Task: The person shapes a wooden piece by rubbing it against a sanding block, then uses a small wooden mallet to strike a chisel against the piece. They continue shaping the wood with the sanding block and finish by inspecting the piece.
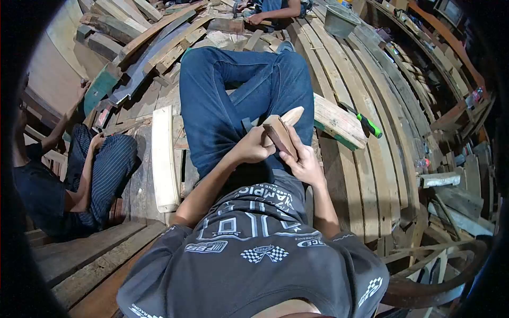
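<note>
A brown, flat-sided wooden block (281, 137) is held up over my lap between both hands. My left hand (253, 146) is closed against the block's left side, and a small dark grey strip (247, 124) shows just above its knuckles. On the block's right side my right hand (306, 163) is closed, with its fingers and thumb pressed along it. From behind the block sticks out a pale wooden piece with a pointed, rounded tip (293, 115); its lower part is hidden by the block and my right hand.
A pale curved beam (163, 159) lies left of my legs. To the right are a thick board (339, 121) and a green-handled tool (369, 125) on long slats. One person (69, 175) sits at left, another (273, 11) works ahead. A grey bucket (341, 21) stands far right.
</note>
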The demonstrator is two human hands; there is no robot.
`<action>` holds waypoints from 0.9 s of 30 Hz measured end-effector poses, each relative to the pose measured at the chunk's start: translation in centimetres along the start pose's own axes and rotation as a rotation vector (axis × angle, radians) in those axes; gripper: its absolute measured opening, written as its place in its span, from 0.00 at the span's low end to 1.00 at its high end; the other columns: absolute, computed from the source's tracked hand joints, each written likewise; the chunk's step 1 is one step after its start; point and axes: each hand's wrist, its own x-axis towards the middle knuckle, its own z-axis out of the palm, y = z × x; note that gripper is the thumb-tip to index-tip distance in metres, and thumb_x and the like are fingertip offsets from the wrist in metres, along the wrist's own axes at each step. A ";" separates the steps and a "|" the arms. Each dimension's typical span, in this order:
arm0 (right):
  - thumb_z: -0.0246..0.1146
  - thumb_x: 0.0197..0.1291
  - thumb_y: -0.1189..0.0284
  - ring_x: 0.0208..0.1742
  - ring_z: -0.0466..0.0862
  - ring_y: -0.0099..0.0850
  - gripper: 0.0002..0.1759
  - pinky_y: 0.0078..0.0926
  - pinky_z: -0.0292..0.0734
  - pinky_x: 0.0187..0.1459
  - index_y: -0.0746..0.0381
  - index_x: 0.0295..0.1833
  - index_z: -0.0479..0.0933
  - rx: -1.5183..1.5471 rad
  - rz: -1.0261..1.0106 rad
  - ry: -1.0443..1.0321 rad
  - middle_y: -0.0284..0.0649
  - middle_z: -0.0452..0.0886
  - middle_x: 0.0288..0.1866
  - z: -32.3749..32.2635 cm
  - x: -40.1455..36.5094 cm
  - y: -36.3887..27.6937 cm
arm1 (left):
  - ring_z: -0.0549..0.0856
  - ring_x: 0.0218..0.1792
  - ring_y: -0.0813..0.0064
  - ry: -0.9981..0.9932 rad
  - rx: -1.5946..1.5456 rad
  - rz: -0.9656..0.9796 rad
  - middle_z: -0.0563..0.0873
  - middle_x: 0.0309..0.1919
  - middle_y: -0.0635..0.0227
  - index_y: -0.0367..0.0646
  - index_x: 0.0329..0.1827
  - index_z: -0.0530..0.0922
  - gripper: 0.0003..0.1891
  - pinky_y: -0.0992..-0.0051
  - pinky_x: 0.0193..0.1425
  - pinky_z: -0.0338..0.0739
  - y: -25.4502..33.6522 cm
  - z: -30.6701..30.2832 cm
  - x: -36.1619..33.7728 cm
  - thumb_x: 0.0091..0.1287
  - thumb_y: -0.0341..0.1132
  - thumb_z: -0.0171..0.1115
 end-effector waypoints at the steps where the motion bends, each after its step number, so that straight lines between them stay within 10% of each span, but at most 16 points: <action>1: 0.65 0.62 0.70 0.64 0.79 0.53 0.40 0.36 0.75 0.63 0.60 0.79 0.58 -0.164 -0.103 0.045 0.61 0.76 0.64 -0.4 0.2 0.7 | 0.81 0.52 0.70 0.027 0.006 0.037 0.83 0.51 0.57 0.33 0.66 0.69 0.31 0.71 0.59 0.73 0.2 0.2 -0.1 0.55 0.24 0.63; 4: 0.62 0.64 0.72 0.61 0.82 0.52 0.40 0.36 0.77 0.59 0.58 0.80 0.56 -0.114 -0.101 0.329 0.60 0.77 0.63 -0.8 1.2 0.3 | 0.80 0.47 0.72 -0.041 0.049 -0.025 0.83 0.45 0.62 0.33 0.63 0.70 0.29 0.72 0.55 0.73 1.5 -0.1 0.1 0.54 0.22 0.61; 9: 0.62 0.64 0.72 0.62 0.81 0.54 0.37 0.37 0.76 0.59 0.65 0.77 0.60 -0.139 -0.191 0.056 0.60 0.78 0.63 0.3 0.2 0.2 | 0.80 0.49 0.73 0.025 -0.076 0.076 0.83 0.45 0.62 0.33 0.63 0.70 0.30 0.72 0.56 0.73 0.6 0.3 -0.3 0.53 0.24 0.62; 13: 0.62 0.65 0.72 0.62 0.82 0.49 0.38 0.36 0.76 0.61 0.64 0.78 0.57 -0.136 -0.148 0.323 0.61 0.77 0.64 -1.1 1.3 1.0 | 0.80 0.52 0.71 -0.020 0.059 -0.011 0.83 0.47 0.61 0.33 0.66 0.68 0.33 0.71 0.59 0.73 1.8 0.0 0.0 0.53 0.24 0.61; 20: 0.64 0.62 0.72 0.67 0.79 0.49 0.40 0.36 0.70 0.67 0.66 0.78 0.57 -0.126 0.006 -0.042 0.58 0.74 0.69 -0.7 0.1 0.2 | 0.80 0.48 0.72 0.059 -0.048 0.066 0.81 0.44 0.62 0.32 0.62 0.70 0.29 0.70 0.54 0.74 1.9 0.1 -0.6 0.53 0.24 0.61; 27: 0.63 0.65 0.70 0.71 0.74 0.49 0.41 0.37 0.66 0.70 0.63 0.80 0.53 -0.043 -0.076 0.088 0.56 0.70 0.73 0.2 0.2 1.0 | 0.81 0.51 0.65 0.045 0.015 0.045 0.81 0.48 0.55 0.32 0.63 0.69 0.30 0.68 0.56 0.74 0.9 0.1 -0.1 0.53 0.26 0.61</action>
